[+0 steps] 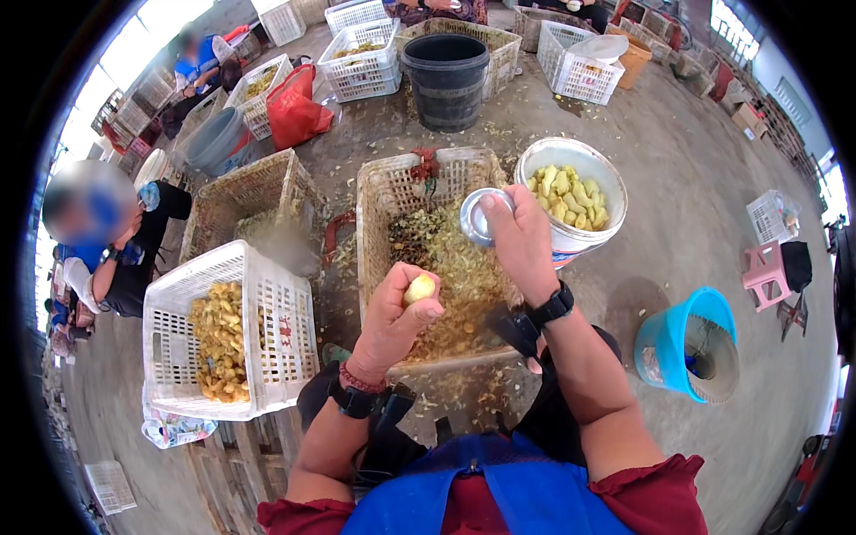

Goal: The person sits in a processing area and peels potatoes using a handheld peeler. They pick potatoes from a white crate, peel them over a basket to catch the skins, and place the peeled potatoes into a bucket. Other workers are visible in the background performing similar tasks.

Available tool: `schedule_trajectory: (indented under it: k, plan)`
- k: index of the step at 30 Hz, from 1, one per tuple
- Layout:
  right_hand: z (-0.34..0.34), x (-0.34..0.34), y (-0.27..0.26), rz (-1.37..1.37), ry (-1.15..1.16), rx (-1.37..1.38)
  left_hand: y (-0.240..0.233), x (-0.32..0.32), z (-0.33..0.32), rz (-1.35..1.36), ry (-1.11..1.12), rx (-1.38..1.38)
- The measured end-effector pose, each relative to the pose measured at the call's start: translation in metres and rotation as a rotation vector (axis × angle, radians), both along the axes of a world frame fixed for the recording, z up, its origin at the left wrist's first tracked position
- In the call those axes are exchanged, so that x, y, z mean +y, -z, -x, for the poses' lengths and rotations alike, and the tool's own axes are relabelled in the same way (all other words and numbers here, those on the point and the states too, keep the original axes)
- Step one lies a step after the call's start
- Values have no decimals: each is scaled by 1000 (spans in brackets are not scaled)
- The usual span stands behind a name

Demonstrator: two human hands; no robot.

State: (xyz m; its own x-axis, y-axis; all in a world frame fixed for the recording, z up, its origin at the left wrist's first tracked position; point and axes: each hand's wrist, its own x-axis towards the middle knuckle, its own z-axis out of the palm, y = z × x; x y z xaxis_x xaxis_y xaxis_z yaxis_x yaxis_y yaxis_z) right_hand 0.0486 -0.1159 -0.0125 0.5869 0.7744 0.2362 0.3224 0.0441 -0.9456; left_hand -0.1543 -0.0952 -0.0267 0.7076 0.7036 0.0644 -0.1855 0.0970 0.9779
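My left hand (394, 317) holds a pale peeled piece of ginger (420, 289) between thumb and fingers. My right hand (521, 234) grips a round metal lid-like tool (479, 215); its exact kind is unclear. Below both hands stands a dirty plastic crate (370, 221) with peel scraps (461, 267) in it. Just beyond my right hand, a white bucket (618, 184) holds peeled ginger pieces (568, 194). To the left, a white crate (231, 261) contains unpeeled ginger (221, 341).
A turquoise bucket (659, 348) stands at the right, near a pink stool (766, 274). Beyond the peel crate is a black bucket (447, 87). At left, a person (100, 267) sits beside an old crate (247, 177). A wooden pallet (247, 461) lies lower left.
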Motion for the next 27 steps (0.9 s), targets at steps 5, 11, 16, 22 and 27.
schedule_trajectory:
  k: [5, 11, 16, 22, 27]
  plan:
    - [38, -18, 4, -50, -237, 7, 7, 4, -2, -373, -48, 201]
    - [9, 1, 11, -58, -95, 25, 0, 2, 0, -539, -70, 172]
    - [22, -9, 8, -35, -254, 356, -7, -2, -1, 172, 44, -188]
    - [34, -6, 4, -128, -329, 433, -7, 2, -3, 602, 146, -342]
    - [34, 1, 11, -66, -213, 271, -8, -1, -5, 768, 223, -427]
